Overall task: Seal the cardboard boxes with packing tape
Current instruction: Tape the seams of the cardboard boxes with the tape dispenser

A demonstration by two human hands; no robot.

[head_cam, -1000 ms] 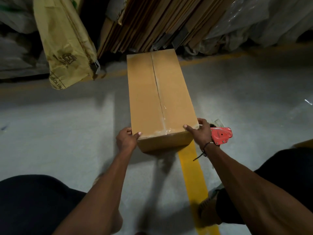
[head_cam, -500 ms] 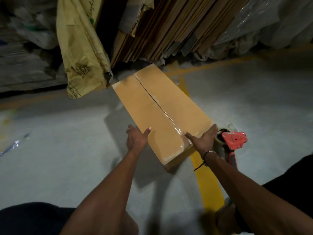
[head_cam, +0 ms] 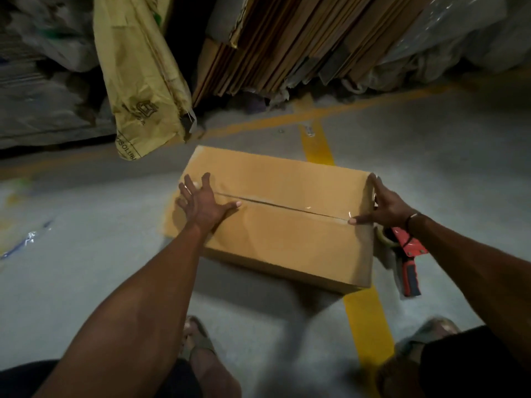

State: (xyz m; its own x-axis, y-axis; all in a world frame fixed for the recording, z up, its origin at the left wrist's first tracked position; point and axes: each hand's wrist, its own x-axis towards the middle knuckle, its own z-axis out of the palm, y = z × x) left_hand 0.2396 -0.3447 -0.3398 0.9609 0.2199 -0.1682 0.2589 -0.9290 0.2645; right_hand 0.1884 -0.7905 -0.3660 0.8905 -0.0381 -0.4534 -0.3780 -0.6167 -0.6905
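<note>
Cardboard box [head_cam: 287,225] lying crosswise on floor, top seam partly taped. Left hand [head_cam: 202,205] spread flat on its top; right hand [head_cam: 385,206] cupping its right end, fingers straight. Red tape dispenser [head_cam: 408,262] just beside that end.

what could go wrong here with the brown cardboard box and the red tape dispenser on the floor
1. The brown cardboard box lies right beside the red tape dispenser; turning it further could knock the dispenser away.
2. The centre seam looks slightly gapped; tape laid now may wrinkle or bridge it.
3. The left hand lies flat across the seam and the right hand holds the box end, so neither hand is free for taping.
</note>
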